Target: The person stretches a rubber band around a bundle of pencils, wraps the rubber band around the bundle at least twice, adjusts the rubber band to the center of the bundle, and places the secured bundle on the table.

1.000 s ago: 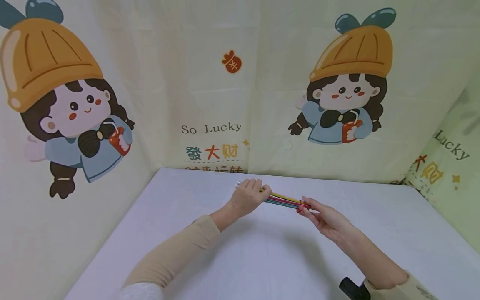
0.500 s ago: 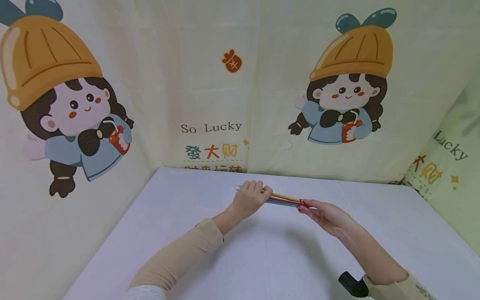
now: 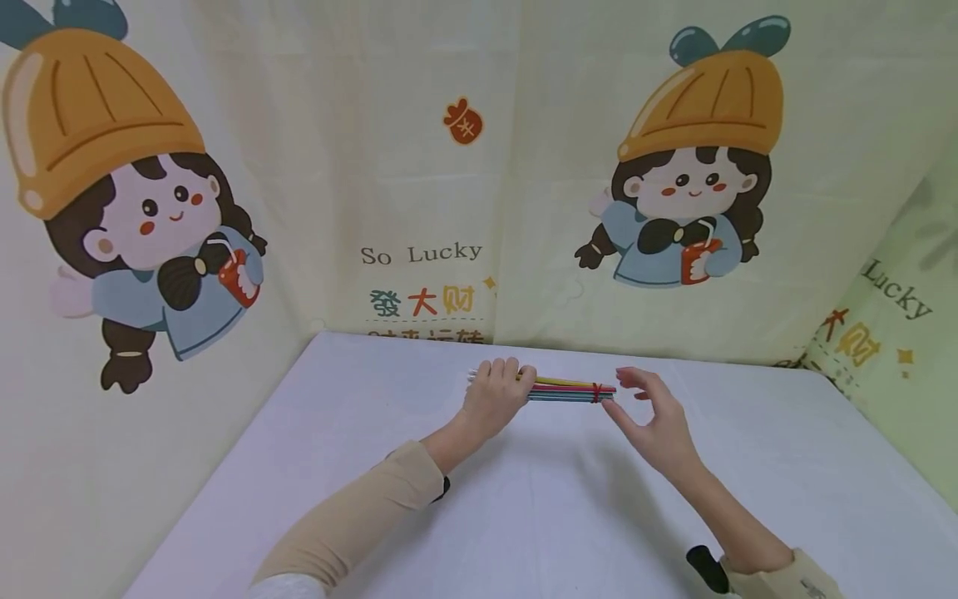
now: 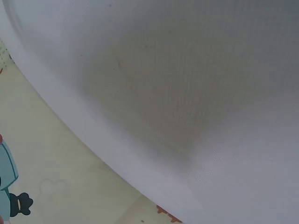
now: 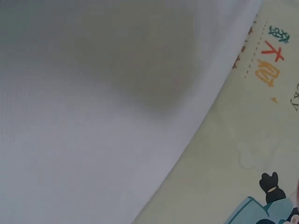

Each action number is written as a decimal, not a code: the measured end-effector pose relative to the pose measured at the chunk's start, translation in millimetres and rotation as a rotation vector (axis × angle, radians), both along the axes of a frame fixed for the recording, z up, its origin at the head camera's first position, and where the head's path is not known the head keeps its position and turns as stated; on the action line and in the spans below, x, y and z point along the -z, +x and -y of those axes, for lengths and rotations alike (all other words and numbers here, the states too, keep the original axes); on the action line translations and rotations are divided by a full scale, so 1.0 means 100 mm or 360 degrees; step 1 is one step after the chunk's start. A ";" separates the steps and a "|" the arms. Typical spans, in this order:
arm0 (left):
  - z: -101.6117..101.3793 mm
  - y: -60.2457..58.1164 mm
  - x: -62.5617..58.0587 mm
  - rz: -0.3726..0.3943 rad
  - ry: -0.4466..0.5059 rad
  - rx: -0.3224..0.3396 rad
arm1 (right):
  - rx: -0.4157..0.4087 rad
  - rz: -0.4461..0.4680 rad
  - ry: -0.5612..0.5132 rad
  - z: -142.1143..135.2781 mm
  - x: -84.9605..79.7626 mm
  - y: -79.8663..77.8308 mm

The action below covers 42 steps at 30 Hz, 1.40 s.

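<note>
A bundle of thin coloured pencils (image 3: pixel 561 391), yellow, red and teal, lies level above the white table in the head view. My left hand (image 3: pixel 496 395) grips it near its left end, fingers curled over the top. Small white tips (image 3: pixel 472 375) poke out past that hand. Around the right end goes a red band (image 3: pixel 596 393), which looks like a rubber band. My right hand (image 3: pixel 659 420) is beside this end with fingers and thumb spread apart; the thumb tip is right at the pencils' lower edge. Neither hand appears in the wrist views.
A white-covered table (image 3: pixel 524 516) spreads below both arms, with their shadows on it. Behind it hangs a cream curtain (image 3: pixel 554 208) printed with cartoon figures and lettering. A black strap piece (image 3: pixel 707 569) shows by the right sleeve.
My right fingers have let go of the banded end and spread apart, lifting slightly. The bundle has turned from sloping to nearly level, still in my left hand.
</note>
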<state>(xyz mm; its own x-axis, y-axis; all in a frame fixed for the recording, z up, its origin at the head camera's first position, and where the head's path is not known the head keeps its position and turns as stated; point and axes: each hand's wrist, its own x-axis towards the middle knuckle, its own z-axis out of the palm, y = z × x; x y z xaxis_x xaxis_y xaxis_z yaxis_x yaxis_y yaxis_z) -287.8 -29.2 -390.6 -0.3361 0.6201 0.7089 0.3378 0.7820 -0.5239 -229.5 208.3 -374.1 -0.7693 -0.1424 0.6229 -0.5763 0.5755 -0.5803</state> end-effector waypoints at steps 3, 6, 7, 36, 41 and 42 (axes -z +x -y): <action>-0.01 0.03 0.00 0.0034 -0.0001 -0.0004 | 0.0001 -0.0558 0.0402 -0.06 0.07 -0.06; -0.02 0.06 -0.01 0.0105 -0.0031 -0.0021 | -0.0037 -0.0762 0.0629 -0.08 0.05 -0.09; -0.02 0.07 -0.01 0.0123 -0.0036 -0.0021 | -0.0066 -0.0820 0.0658 -0.08 0.05 -0.11; -0.08 0.21 -0.08 0.0196 -0.0078 -0.0034 | -0.0353 -0.1070 0.0704 -0.19 -0.08 -0.17; -0.05 0.21 -0.08 0.0239 -0.0074 -0.0005 | -0.0403 -0.1119 0.0739 -0.16 -0.09 -0.19; -0.05 0.22 -0.08 0.0243 -0.0071 -0.0003 | -0.0417 -0.1134 0.0730 -0.15 -0.09 -0.19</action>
<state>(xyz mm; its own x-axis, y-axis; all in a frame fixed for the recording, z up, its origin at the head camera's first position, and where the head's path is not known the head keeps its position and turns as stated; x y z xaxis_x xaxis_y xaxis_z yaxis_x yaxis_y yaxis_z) -266.0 -24.6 -382.9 -0.4391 0.6490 0.6213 0.4146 0.7599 -0.5007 -248.8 222.9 -365.2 -0.1283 -0.6128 0.7797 -0.8584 0.4623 0.2222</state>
